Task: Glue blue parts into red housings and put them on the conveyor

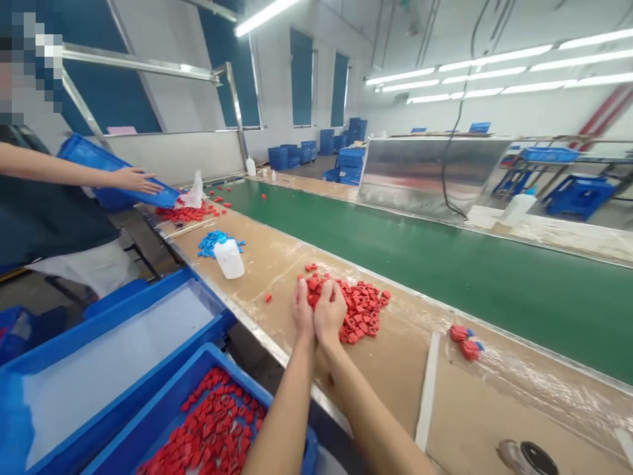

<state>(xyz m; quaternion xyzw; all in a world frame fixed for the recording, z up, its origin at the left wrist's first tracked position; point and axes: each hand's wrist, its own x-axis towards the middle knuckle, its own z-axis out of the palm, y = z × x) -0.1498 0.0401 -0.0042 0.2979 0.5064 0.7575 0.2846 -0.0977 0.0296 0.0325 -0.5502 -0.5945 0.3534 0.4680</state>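
Note:
My left hand (pixel 302 315) and my right hand (pixel 330 318) are pressed side by side at the near edge of a pile of small red plastic pieces (pixel 363 310) on the brown worktop. Both hands are cupped, with fingers curled into the pile and several red pieces showing between them. Below my arms stands a blue bin (pixel 277 406) part-filled with the same red pieces.
A green conveyor belt (pixel 445 264) runs behind the worktop. A white bottle (pixel 229 258) and blue pieces (pixel 210 243) lie to the left. A co-worker's hand (pixel 134 179) tips a blue tray (pixel 99 161) over another red pile (pixel 185 212). A second blue bin (pixel 163 293) sits nearer left.

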